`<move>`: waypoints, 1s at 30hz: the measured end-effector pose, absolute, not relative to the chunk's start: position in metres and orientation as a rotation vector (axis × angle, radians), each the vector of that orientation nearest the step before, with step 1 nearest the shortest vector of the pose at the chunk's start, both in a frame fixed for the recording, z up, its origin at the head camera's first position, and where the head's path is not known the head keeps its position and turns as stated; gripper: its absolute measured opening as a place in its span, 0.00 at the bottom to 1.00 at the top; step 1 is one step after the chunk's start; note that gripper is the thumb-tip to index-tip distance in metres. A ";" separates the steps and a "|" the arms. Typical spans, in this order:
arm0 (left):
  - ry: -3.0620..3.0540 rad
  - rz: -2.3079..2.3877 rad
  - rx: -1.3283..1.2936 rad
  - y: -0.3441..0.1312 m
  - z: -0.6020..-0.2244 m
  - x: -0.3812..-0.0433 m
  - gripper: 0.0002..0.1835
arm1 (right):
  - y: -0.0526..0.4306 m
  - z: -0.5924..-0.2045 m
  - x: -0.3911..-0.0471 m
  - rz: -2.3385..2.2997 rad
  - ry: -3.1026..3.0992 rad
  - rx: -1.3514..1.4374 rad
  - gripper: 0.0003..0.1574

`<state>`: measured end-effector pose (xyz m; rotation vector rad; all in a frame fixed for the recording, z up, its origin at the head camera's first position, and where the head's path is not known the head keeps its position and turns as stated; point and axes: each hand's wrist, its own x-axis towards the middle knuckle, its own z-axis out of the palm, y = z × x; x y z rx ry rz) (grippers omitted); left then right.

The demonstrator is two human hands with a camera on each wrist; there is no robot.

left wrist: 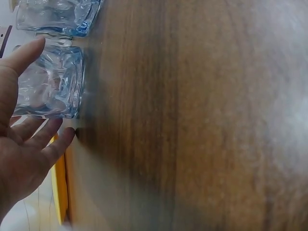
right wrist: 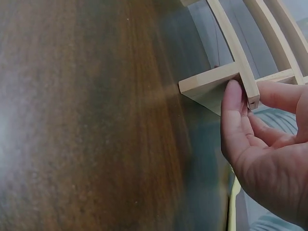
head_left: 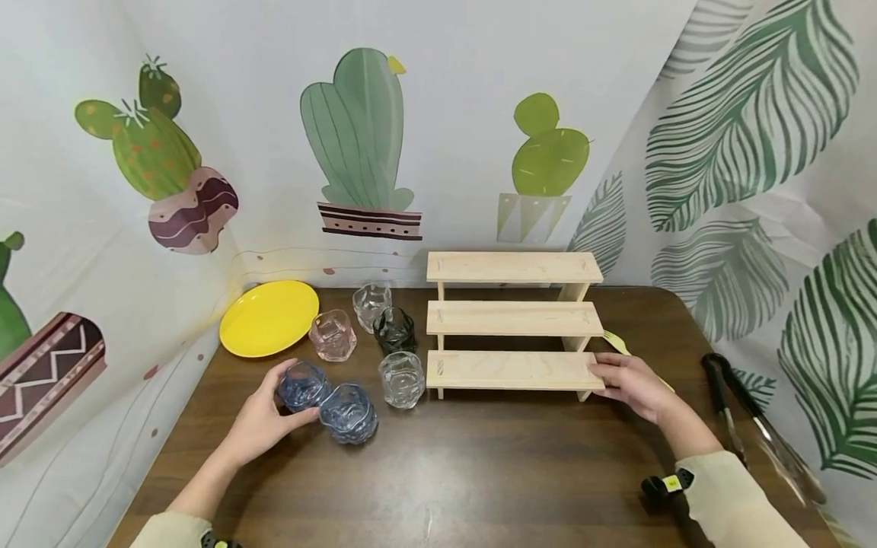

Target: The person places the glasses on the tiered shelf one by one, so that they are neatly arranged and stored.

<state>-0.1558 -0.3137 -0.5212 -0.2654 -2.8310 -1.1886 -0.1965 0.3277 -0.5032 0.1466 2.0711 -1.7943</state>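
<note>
My left hand (head_left: 263, 415) grips a blue glass (head_left: 302, 386), the thumb at its near side and the fingers round its far left side. Right beside it stands a second blue glass (head_left: 349, 415). In the left wrist view the thumb (left wrist: 30, 54) crosses the held glass (left wrist: 50, 84), which is upright near the tabletop. At the other side, my right hand (head_left: 633, 384) pinches the right end of the lowest board of a three-step wooden rack (head_left: 514, 371). The right wrist view shows the thumb below that board (right wrist: 238, 57) and a finger above it.
Behind the blue glasses stand a pink glass (head_left: 333, 336), a dark grey glass (head_left: 395, 330) and clear glasses (head_left: 403, 380). A yellow plate (head_left: 269, 318) lies back left. Right of the rack are a yellow-green fork (head_left: 616, 342) and black-handled tongs (head_left: 754, 415). Patterned cloth hangs behind the table.
</note>
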 end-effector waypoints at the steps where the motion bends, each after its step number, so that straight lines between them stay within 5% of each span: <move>1: -2.823 -1.185 -0.266 -0.313 -0.522 -0.156 0.53 | 0.328 -0.503 -0.197 -1.802 2.064 0.146 0.46; 16: -2.729 -1.168 -0.134 -0.308 -0.516 -0.155 0.48 | 0.334 -0.503 -0.199 -1.848 2.007 0.158 0.44; 30: -2.531 -1.307 -0.036 -0.294 -0.455 -0.155 0.48 | 0.334 -0.502 -0.195 -1.860 1.993 0.157 0.46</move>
